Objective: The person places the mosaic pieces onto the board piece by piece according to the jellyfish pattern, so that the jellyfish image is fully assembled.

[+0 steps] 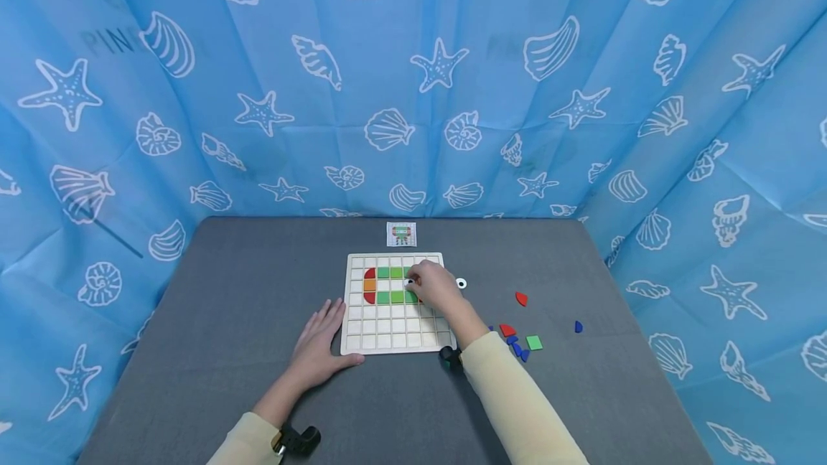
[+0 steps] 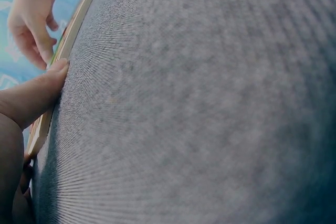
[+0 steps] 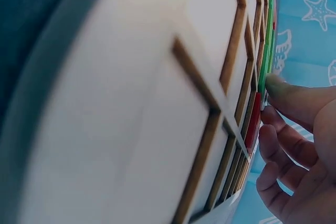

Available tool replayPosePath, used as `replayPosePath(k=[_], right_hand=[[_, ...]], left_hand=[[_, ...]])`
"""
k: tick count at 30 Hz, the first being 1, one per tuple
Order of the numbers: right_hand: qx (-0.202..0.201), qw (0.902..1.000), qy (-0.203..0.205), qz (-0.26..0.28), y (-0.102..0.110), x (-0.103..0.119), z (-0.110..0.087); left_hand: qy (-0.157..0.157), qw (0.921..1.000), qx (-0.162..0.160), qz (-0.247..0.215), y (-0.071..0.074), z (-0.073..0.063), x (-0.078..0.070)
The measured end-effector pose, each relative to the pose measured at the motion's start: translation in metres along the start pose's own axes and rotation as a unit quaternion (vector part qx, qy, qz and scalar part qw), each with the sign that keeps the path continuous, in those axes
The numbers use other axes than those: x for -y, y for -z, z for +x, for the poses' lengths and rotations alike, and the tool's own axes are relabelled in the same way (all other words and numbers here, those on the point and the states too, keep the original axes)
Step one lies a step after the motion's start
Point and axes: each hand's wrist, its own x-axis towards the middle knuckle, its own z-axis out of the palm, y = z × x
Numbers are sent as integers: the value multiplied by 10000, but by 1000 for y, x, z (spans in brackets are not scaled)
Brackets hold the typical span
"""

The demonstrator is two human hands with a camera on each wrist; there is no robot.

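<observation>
A white gridded board [image 1: 375,343] lies on the grey table, with red, orange and green tiles [image 1: 384,298] set in its upper rows. My right hand [image 1: 439,287] is over the upper right of the board, thumb and fingertips pinching a small white eye piece with a black dot [image 1: 409,283]. In the right wrist view its thumb [image 3: 289,95] is close beside a green tile [image 3: 263,69]; the piece is hidden there. My left hand [image 1: 319,341] rests at the board's lower left corner, fingers straight along the left edge and thumb at the bottom edge.
A second eye piece [image 1: 461,283] lies just right of the board. Farther right are red quarter-round pieces [image 1: 521,298], several blue pieces [image 1: 516,349], a lone blue one [image 1: 578,326] and a green square [image 1: 533,342]. A pattern card [image 1: 402,234] lies behind the board.
</observation>
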Motion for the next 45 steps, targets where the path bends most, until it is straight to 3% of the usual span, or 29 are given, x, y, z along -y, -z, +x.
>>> replayPosePath(k=[10, 17, 21, 35, 45], right_hand=[[-83, 9999, 44, 86, 5, -3, -2], [-290, 9990, -182, 278, 17, -9, -9], [-381, 9982, -329, 340, 23, -16, -13], [-685, 9956, -549, 339, 32, -47, -30], [-658, 9928, -858, 517, 35, -62, -38]], left_hand=[[-31, 10000, 29, 49, 0, 0, 0], [-99, 9999, -103, 87, 1, -1, -1], [-178, 9995, -248, 67, 0, -1, -1], [-106, 9999, -87, -26, 2, -2, -2], [-116, 9999, -121, -19, 1, -2, -2]])
